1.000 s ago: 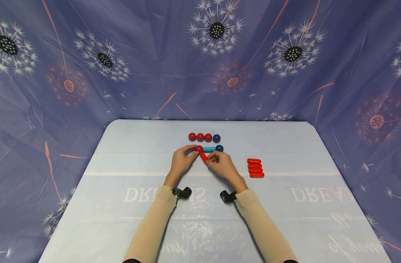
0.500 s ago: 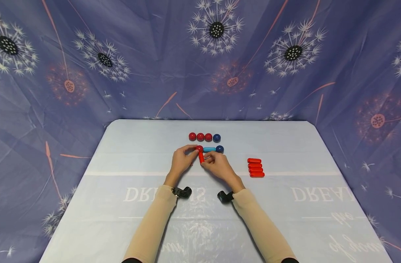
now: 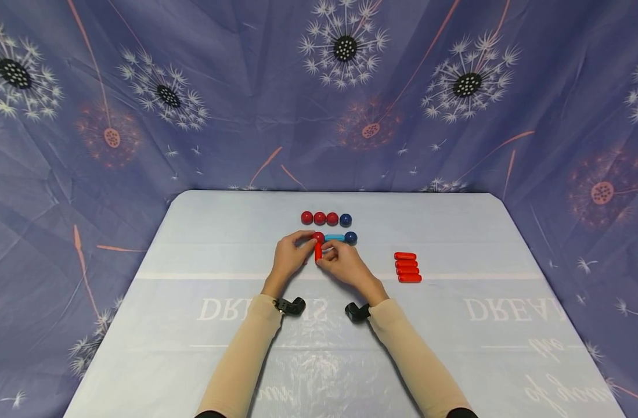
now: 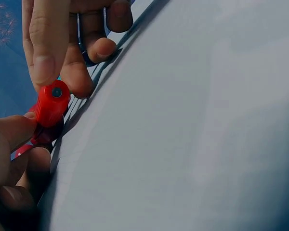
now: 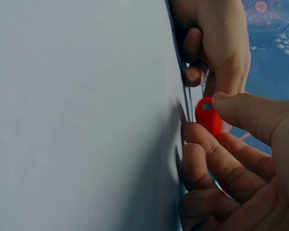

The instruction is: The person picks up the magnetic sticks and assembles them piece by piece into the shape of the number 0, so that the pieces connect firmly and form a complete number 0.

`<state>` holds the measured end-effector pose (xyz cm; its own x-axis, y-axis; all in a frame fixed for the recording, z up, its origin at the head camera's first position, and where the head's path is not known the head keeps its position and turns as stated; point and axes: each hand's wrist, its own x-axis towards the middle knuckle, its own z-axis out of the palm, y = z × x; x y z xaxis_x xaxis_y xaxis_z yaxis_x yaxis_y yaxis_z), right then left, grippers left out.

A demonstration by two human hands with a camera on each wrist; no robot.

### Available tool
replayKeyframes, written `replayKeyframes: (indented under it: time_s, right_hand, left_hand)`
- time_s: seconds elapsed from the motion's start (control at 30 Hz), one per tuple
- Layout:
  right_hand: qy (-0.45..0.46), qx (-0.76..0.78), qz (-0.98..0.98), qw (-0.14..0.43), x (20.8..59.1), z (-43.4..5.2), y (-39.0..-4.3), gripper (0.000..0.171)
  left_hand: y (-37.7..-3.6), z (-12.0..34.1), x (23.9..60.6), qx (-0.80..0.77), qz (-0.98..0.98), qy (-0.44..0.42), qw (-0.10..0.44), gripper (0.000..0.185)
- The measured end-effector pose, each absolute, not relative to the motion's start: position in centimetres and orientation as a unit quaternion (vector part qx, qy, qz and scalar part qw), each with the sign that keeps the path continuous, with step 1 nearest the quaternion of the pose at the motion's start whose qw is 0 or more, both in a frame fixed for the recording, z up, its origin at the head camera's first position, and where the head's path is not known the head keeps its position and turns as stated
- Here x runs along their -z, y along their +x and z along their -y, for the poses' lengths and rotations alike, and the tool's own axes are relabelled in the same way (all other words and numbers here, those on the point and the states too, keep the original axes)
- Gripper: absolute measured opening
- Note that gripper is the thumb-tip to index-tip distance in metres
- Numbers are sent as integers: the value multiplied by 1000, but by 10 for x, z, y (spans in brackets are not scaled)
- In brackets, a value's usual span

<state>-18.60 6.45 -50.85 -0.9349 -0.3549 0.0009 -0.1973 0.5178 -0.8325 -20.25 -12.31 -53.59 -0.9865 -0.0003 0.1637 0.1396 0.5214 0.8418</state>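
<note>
At the middle of the table, my left hand (image 3: 289, 254) pinches a red ball (image 3: 319, 237) between thumb and forefinger. A red rod (image 3: 318, 252) runs from that ball toward me, and my right hand (image 3: 345, 261) pinches its near end. In the left wrist view the red rod (image 4: 52, 103) shows a small round metal-like tip facing the camera. The right wrist view has the thumb and fingers on either side of the rod (image 5: 209, 118). From the red ball a light-blue rod (image 3: 334, 237) extends right to a dark-blue ball (image 3: 351, 237).
Behind the joined pieces, several red balls (image 3: 320, 218) and one dark-blue ball (image 3: 345, 220) stand in a row. Several red rods (image 3: 407, 263) lie stacked side by side to the right. A patterned purple cloth (image 3: 245, 116) hangs behind the white table (image 3: 219, 232).
The red rod has swung from slanting rightward to pointing straight toward me. My right hand has shifted slightly left with it, while the left hand keeps its place on the red ball.
</note>
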Motion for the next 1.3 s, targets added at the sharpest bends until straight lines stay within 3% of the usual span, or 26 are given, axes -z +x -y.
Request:
replayKeyframes:
  time_s: [0.37,0.8,1.3]
  right_hand:
    - [-214,407,-887,54,482,-84,-209,31]
    - [-165,416,-894,2,479,-115,-248,32]
    - [-115,412,-903,47,494,-121,-272,47]
  left_hand:
    - [-203,124,536,486,869,-51,78,29]
    - [-201,124,536,496,865,-43,67,29]
    - [-201,124,536,497,865,-40,60,30]
